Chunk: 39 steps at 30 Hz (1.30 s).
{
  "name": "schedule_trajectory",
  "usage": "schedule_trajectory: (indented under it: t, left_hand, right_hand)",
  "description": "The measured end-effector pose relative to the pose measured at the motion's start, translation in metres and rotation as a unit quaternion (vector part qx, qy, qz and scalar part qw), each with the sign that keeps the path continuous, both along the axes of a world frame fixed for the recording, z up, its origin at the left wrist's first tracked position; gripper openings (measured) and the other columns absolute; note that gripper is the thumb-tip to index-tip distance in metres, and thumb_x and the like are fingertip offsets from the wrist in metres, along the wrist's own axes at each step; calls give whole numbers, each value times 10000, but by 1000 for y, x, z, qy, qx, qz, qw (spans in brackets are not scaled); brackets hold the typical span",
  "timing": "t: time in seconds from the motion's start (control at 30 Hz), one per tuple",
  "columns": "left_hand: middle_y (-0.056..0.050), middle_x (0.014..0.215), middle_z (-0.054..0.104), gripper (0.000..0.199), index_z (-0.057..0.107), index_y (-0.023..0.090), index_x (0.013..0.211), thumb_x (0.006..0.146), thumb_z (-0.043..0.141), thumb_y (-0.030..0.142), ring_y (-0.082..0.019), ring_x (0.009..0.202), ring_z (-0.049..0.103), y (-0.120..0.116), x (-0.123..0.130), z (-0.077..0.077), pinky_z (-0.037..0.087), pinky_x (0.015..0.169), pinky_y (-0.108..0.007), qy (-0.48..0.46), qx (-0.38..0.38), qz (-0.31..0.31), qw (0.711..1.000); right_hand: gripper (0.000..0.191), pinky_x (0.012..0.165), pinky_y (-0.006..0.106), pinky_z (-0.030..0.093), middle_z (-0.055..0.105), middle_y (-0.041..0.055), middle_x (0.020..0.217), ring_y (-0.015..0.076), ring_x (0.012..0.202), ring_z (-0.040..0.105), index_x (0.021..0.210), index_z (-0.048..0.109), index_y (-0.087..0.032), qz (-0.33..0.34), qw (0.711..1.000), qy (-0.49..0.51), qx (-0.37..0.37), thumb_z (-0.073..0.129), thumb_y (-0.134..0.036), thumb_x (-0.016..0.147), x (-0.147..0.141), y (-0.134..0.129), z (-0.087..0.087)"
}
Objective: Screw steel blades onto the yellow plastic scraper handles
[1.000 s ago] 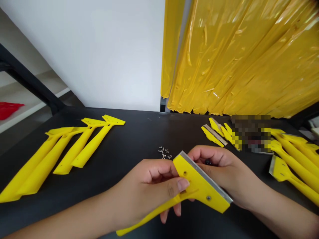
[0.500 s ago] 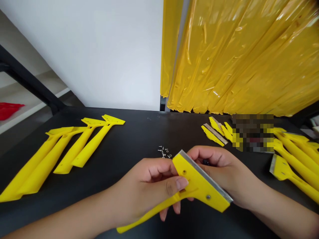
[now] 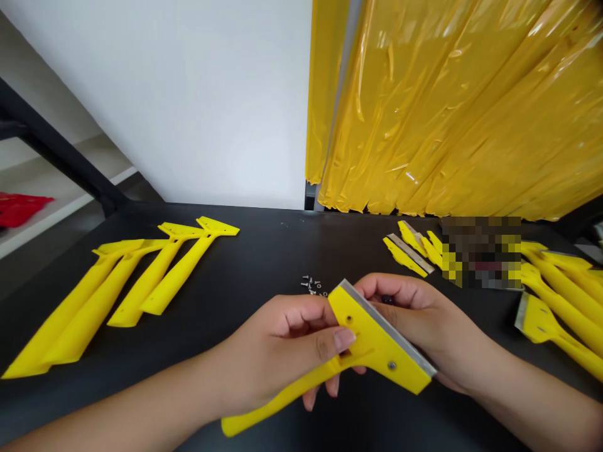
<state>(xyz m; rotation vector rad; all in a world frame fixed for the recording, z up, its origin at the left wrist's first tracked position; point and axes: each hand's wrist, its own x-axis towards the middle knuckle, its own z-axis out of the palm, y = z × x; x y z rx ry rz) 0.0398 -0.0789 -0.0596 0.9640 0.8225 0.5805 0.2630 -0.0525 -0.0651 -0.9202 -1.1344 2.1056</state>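
A yellow scraper [image 3: 377,351] with a metal blade strip [image 3: 386,326] along its head is held up in front of me, tilted. My left hand [image 3: 292,345] is closed round its neck, thumb pressed on the face near one screw hole. A screw [image 3: 391,365] sits in the head's lower hole. Behind the blade edge, my right hand [image 3: 419,320] is closed with fingers curled against the back of the head; the scraper hides its fingertips and whatever they pinch. Just beyond my hands, several small screws and nuts [image 3: 311,285] lie on the black table [image 3: 264,263].
Several yellow scraper handles [image 3: 183,270] lie at the left. To the right are yellow clamp plates with metal strips [image 3: 407,251], a blurred-out patch [image 3: 480,251] and several scrapers with blades [image 3: 537,317]. Yellow plastic sheeting [image 3: 447,113] and a white panel [image 3: 202,107] stand behind.
The scraper's head has risen very slightly in my hands. My grip looks the same, and the whole view has shifted a little.
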Motion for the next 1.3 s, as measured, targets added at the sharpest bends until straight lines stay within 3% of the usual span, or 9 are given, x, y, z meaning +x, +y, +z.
schedule_trajectory:
  t: [1.3]
  left_hand:
    - [-86,922,763,336,723,134,1020,963,741,465,-118,674,673,0,1,-4,523,493,-146,-6,5,-5,1000]
  right_hand:
    - [284,630,229,580,787,43,826,157,667,768,967,731,-158,14,1000,-9,-11,790,-436,943,-1,3,-5]
